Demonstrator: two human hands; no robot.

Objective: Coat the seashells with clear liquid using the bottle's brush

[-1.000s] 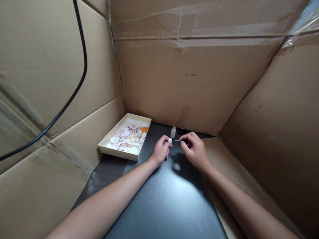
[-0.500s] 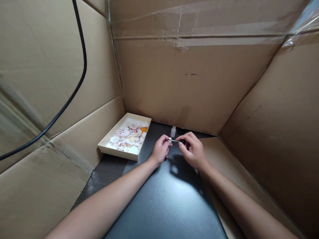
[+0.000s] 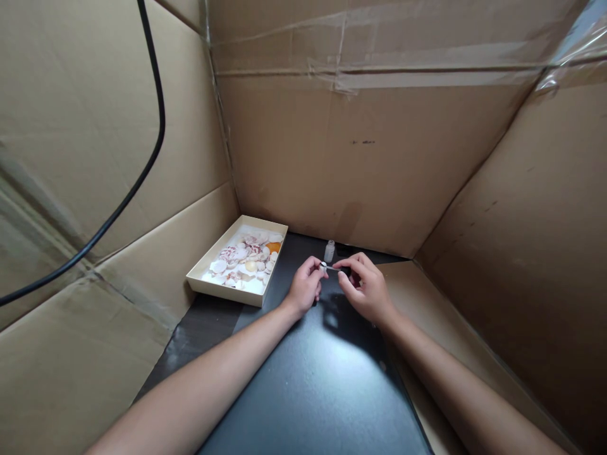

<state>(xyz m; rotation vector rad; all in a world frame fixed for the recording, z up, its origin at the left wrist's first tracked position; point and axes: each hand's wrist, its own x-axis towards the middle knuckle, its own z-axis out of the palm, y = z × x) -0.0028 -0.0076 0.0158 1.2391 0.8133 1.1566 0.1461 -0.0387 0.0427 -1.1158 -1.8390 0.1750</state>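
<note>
Pinched in the fingertips of my left hand [image 3: 304,289] is a small white seashell [image 3: 323,266]. My right hand [image 3: 368,291] grips an applicator brush [image 3: 334,268] by its black cap, which the fingers partly cover. The brush's thin pale stem points left and its tip meets the shell. Just behind both hands a small uncapped bottle [image 3: 329,252] stands upright, whitish and see-through. To the left of my left hand lies a shallow cream tray [image 3: 226,292] with many seashells on its white bottom, one of them orange.
A dark board [image 3: 294,392] lies under my hands. Cardboard walls [image 3: 322,158] enclose the space at the back, left and right. A black cable [image 3: 159,126] hangs down along the left wall. At the right, a cardboard flap [image 3: 417,303] lies beside the board.
The brush and my right hand have shifted very slightly at the shell. My left hand, the bottle and the tray stay where they were.
</note>
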